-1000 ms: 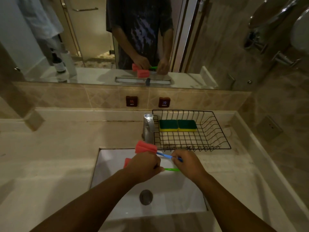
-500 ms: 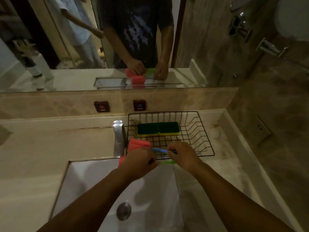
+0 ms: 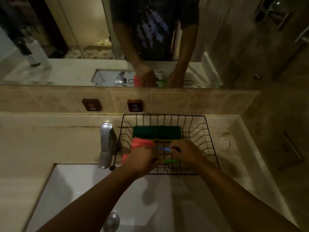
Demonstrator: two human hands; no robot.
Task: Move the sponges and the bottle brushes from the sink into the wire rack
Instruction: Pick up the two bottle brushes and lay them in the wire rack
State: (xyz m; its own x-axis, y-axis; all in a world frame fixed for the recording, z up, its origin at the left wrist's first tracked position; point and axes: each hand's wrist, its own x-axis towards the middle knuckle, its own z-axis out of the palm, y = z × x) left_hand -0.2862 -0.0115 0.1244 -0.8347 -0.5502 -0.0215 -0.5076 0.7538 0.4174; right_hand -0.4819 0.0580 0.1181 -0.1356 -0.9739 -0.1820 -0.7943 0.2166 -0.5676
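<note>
Home bathroom, sink, faucet, wall mirror, tiled walls

Chrome faucet stands on the beige bench. Two dark tags on the tiled backsplash — HOT tag, COLD tag. Mirror above; metal drain in the basin.

Black wire rack, shiny chrome tap, glossy white sink, matt foam brush heads, scuffed stone counter.
</note>
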